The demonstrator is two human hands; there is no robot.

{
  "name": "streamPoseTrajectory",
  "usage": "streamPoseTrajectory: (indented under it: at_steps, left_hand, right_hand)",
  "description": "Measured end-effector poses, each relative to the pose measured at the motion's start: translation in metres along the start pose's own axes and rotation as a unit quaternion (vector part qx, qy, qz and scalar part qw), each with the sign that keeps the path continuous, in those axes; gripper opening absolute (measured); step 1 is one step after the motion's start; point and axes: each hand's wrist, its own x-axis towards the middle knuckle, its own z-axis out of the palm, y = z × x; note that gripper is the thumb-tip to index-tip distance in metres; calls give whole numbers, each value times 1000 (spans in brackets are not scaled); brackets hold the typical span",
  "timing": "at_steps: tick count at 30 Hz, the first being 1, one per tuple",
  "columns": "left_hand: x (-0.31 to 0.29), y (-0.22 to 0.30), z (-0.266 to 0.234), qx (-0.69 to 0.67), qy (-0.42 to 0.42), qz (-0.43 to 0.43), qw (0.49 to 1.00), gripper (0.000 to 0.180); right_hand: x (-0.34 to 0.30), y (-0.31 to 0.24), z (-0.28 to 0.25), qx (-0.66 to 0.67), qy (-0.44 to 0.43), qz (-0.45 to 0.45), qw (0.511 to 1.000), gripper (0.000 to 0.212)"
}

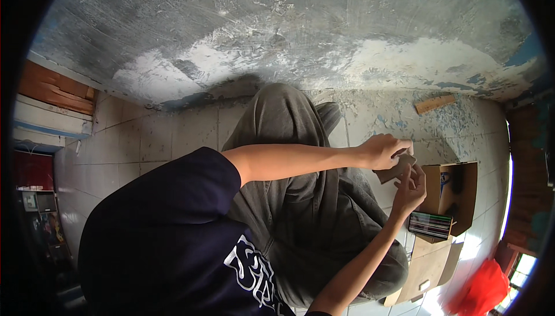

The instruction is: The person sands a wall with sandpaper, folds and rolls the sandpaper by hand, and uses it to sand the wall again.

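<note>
Both hands meet at the right of my crossed legs, around a small brown-grey sheet (388,174) that looks like folded sandpaper. My left hand (383,150) reaches across from the left, its fingers bent and closed on the upper part of the sheet. From below comes my right hand (410,191), pinching the sheet's right side with thumb and fingertips. The sheet is held in the air above the floor, just left of an open cardboard box (469,200). Fingers hide part of it.
Inside the box lie a blue-handled tool (444,179) and dark items. A dark striped pack (430,225) rests at its near edge, by a flat cardboard flap (425,264). A red bag (481,288) sits lower right. Beyond my knees, a wooden strip (435,104) lies among paint flakes below the patchy wall (277,21).
</note>
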Motion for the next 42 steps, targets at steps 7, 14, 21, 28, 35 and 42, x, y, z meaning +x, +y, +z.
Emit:
streamPoseTrajectory:
  at_steps: [7,14,21,28,35,42]
  left_hand:
    - [0,14,-7,93,-19,15,995,23]
    - [3,4,0,-11,95,-109,989,29]
    - [2,5,-7,99,98,-11,990,28]
    - [2,11,-4,136,120,54,982,29]
    - [3,9,-4,134,108,75,982,18]
    - [1,15,-8,98,83,54,990,16]
  right_hand:
    - [1,4,-9,66,6,63,996,24]
    - [-4,-12,-11,165,-51,151,973,24]
    - [-6,-18,-17,219,-108,221,944,25]
    - [-9,-16,-19,203,-78,233,948,30]
    - [-5,-13,-18,168,-95,250,949,24]
    - [-3,-10,-16,152,-60,239,957,19]
